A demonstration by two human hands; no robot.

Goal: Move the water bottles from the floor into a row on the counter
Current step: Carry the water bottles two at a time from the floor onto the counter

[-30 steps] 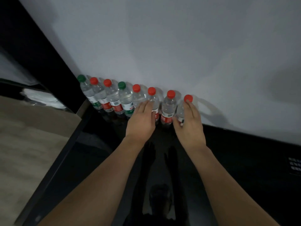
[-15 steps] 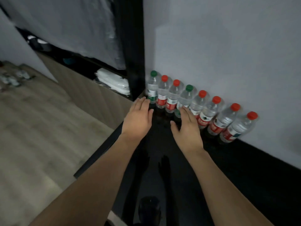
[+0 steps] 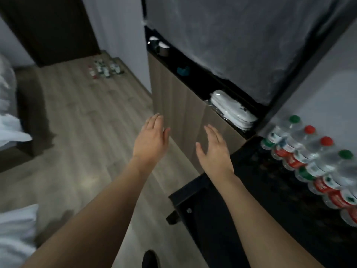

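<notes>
Your left hand (image 3: 150,141) and right hand (image 3: 214,149) were both flat-fingered, holding nothing, over the floor (image 3: 81,120). Row of bottles (image 3: 309,155) stood on the black counter (image 3: 270,190) against the wall; more bottles (image 3: 104,69) sat on the floor, far corner.

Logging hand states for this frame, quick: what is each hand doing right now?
Left hand: open, fingers straight, holding nothing.
Right hand: open, fingers straight, holding nothing.
</notes>
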